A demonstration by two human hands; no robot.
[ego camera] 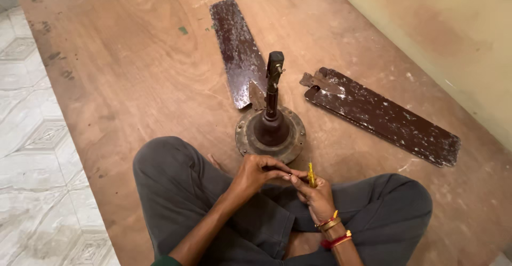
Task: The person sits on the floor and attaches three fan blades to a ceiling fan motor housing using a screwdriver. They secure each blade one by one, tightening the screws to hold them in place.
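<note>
- I'm sitting cross-legged on the wooden board (133,85), knees spread in grey trousers, both hands meeting just above my lap.
- My right hand (317,194) is curled closed around a yellow screwdriver (311,175), its yellow end poking up out of my fist (which end that is, I cannot tell).
- My left hand (258,171) reaches across, fingers (277,166) pinched together and touching the right hand's fingertips; something small may be between them, but it is too small to make out.
- Red and gold bangles (333,231) sit on my right wrist.
- Right in front of my hands, close to my shins, stands the fan motor (271,133): a round, rusty brown housing lying flat on the board.
- Out of its middle rises the rod (273,85), upright, with a dark blocky top.
- One fan blade (237,50) lies flat behind the motor, its near end with a metal bracket just beside the housing; whether it touches, I cannot tell.
- More fan blades (384,117) lie stacked to the right, well apart from the motor, speckled and worn, bracket end pointing toward the rod.
- No boxes or trays show (just loose parts on the board).
- Patterned floor tiles (32,148) run along the left, a pale wall (442,31) along the right.
</note>
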